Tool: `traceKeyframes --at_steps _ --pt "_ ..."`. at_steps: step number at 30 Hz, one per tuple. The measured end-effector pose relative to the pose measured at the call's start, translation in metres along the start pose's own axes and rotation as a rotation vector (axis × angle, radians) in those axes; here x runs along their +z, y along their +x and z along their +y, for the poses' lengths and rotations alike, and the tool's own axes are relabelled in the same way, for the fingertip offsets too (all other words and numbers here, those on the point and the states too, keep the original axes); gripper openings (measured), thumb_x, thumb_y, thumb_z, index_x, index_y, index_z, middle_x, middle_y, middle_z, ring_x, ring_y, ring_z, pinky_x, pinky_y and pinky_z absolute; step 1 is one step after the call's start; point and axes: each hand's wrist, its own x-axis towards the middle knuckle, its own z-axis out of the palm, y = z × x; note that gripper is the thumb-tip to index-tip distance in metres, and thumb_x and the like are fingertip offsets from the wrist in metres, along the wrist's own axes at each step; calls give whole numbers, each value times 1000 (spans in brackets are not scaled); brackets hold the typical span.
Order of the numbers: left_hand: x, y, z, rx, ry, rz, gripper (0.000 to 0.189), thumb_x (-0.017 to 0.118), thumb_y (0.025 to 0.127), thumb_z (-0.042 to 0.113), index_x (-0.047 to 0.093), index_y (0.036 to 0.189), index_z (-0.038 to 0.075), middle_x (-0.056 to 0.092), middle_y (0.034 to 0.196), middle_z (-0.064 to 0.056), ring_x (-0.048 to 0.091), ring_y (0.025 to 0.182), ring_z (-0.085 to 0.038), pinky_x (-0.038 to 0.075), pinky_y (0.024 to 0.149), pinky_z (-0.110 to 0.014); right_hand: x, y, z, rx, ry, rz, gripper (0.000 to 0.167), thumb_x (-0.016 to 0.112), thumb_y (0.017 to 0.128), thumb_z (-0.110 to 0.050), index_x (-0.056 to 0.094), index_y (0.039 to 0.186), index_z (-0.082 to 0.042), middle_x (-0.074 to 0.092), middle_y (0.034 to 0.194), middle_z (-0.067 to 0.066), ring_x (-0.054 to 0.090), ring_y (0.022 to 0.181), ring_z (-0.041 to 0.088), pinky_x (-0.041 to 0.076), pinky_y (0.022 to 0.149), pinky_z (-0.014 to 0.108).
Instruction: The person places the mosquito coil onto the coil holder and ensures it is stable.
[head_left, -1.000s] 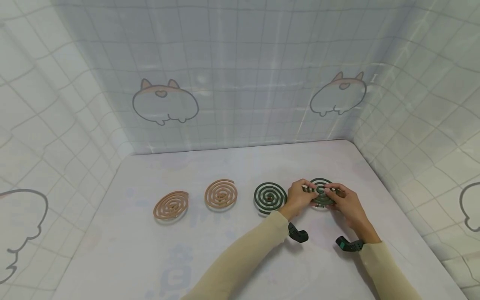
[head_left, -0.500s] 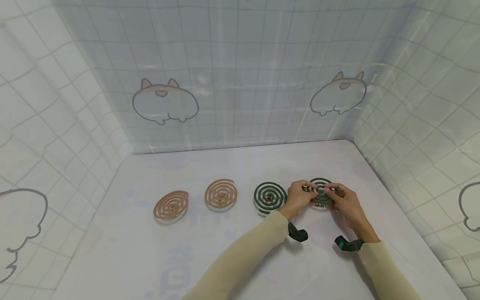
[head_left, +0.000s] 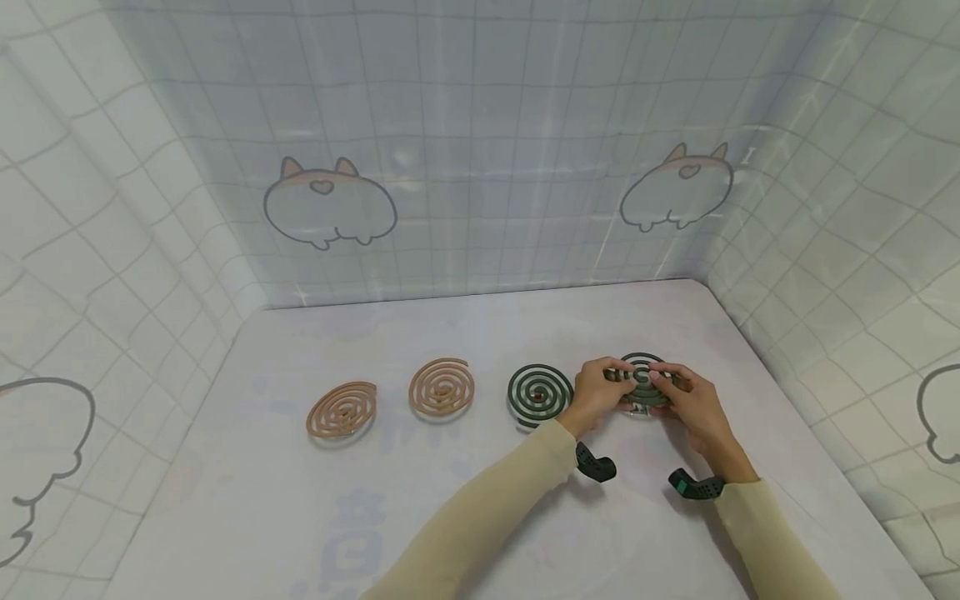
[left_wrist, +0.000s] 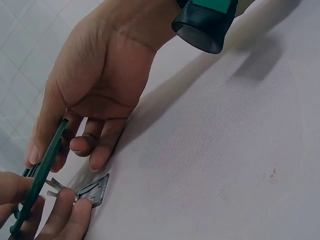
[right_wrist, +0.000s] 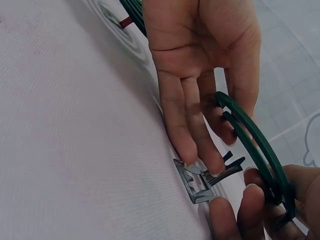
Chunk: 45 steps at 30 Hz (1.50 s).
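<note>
In the head view a dark green mosquito coil (head_left: 641,390) lies between both hands at the right of the table. My left hand (head_left: 596,392) pinches its left edge with thumb and fingers. The right hand (head_left: 693,408) pinches the opposite edge. Seen from the right wrist, the coil (right_wrist: 260,145) is tilted over a small metal stand (right_wrist: 195,185) with upright prongs. Lower fingers (right_wrist: 185,147) of the left hand reach the stand, and the right hand's fingertips (right_wrist: 222,212) are right at its base. The left wrist view shows the stand (left_wrist: 95,192) flat on the table.
Just left of my left hand, another green coil (head_left: 540,393) sits on a stand. Farther left are two brown coils (head_left: 442,389), (head_left: 342,411), also raised. The white table (head_left: 315,517) is enclosed by grid-patterned curtains (head_left: 480,167). Both wrists carry black cameras (head_left: 596,464).
The held green coil has shifted very slightly away from the person, with the right fingers moving along with it. The other coils stay where they were.
</note>
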Motion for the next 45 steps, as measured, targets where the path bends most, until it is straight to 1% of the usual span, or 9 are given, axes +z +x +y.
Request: traceKeyframes --at_steps 6,11,19,24,28,31,35,39,45 --pt "2 1 1 -31 -3 3 16 75 93 1 77 105 10 62 89 -2 73 77 -34 63 69 -39 1 2 4 5 -11 14 45 68 102 -30 60 136 -1 66 108 -6 67 86 9 61 72 30" --pt "2 1 2 -41 12 19 14 74 93 0 77 104 10 61 86 -5 73 77 -36 63 69 -40 1 4 7 1 -27 8 46 67 102 -31 59 137 -1 65 110 -2 67 87 10 61 72 31" --pt "3 2 1 -46 25 25 11 77 92 2 76 97 12 62 84 -3 74 75 -35 62 67 -40 -1 0 2 5 -15 15 46 67 102 -31 59 136 -1 64 114 -4 66 86 11 61 70 31" --pt "4 3 1 -42 37 20 10 77 91 0 74 94 9 63 81 -2 74 72 -30 62 67 -38 -1 -2 1 20 -26 6 46 66 103 -29 57 137 1 60 129 12 65 90 10 61 73 32" --pt "4 2 0 -44 52 17 9 78 90 0 74 94 8 63 80 -2 74 74 -30 62 67 -38 -1 -2 1 36 -32 -12 46 65 104 -29 56 137 2 54 136 22 65 93 10 61 75 32" --pt "4 1 0 -36 46 18 9 78 90 0 74 94 7 63 80 -2 73 74 -31 62 67 -39 -3 -3 2 24 -28 -32 46 65 104 -28 55 137 2 56 133 21 66 95 11 61 76 33" --pt "3 0 -1 -10 69 12 9 78 90 2 75 90 11 64 81 0 71 69 -24 62 66 -39 -7 -6 3 0 -20 -64 47 67 103 -26 54 138 2 62 123 12 67 95 11 61 77 33" --pt "1 0 -2 5 135 9 13 79 89 6 74 85 17 65 80 3 65 64 -15 55 61 -31 -9 -9 3 -15 -49 -103 51 70 101 -27 53 140 1 66 115 7 67 96 11 60 78 31" --pt "-1 1 -3 -5 193 -4 14 78 89 9 72 81 19 63 81 5 54 65 -10 43 56 -26 -9 -10 6 -18 -92 -147 54 72 99 -28 52 142 0 64 124 17 66 98 13 57 80 28"
